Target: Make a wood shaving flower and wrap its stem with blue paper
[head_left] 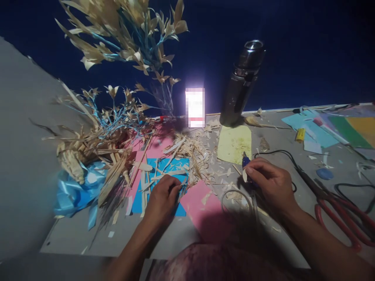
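My left hand (165,195) is over the blue paper (180,208), its fingers pinched together; whatever is between them is too small to name. To the right, my right hand (271,181) holds a small pale petal-like piece (245,175) between thumb and forefinger. Right beside those fingertips is a dark blue glue gun (245,160), its nozzle pointing at the yellow paper (234,142); the hand hides much of it. Pink paper (202,207) lies between the hands. Dried husk scraps (196,152) are strewn behind them.
Husk flowers on blue stems (114,113) and blue ribbon (76,189) crowd the left. A dark flask (241,86) stands behind, near a bright screen (195,105). Red-handled scissors (336,207) and a black cable (279,151) lie right.
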A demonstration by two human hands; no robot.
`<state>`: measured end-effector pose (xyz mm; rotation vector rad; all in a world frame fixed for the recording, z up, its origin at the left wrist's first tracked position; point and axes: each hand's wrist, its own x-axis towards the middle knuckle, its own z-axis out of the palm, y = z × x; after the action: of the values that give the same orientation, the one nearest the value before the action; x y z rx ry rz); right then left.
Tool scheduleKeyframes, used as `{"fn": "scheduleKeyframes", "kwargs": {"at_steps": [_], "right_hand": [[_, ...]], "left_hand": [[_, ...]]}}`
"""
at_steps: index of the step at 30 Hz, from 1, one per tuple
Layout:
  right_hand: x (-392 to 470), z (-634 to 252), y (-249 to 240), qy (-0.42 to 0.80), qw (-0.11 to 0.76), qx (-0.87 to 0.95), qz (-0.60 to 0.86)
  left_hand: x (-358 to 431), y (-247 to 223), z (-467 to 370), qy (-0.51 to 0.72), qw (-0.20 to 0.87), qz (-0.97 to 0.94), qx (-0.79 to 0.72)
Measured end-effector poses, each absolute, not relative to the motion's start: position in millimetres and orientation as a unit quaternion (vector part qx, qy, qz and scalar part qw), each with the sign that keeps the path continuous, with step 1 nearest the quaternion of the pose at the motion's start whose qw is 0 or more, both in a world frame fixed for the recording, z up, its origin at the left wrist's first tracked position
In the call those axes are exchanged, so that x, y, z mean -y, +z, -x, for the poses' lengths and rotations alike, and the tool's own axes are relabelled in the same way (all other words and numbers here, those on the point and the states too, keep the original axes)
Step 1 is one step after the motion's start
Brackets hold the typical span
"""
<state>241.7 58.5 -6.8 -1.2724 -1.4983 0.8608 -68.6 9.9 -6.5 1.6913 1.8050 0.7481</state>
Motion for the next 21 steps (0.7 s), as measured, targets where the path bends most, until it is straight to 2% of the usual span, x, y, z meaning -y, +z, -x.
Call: {"fn": "scheduleKeyframes", "kwargs": {"at_steps": [7, 13, 21], "right_hand": [[-58, -241, -7, 0.349, 0.473, 0.616, 0.524], [-59, -238, -4, 0.353, 0.485, 0.61, 0.518], [-55, -216, 20, 0.485, 0.515, 0.491, 0.509]], "left_hand": [[-9, 3, 71, 0.403, 0.437, -0.44, -0.673], [-9, 18, 52, 0.497, 0.626, -0.262, -0.541], [-26, 40, -6, 0.474, 0.715, -0.215, -0.466]]}}
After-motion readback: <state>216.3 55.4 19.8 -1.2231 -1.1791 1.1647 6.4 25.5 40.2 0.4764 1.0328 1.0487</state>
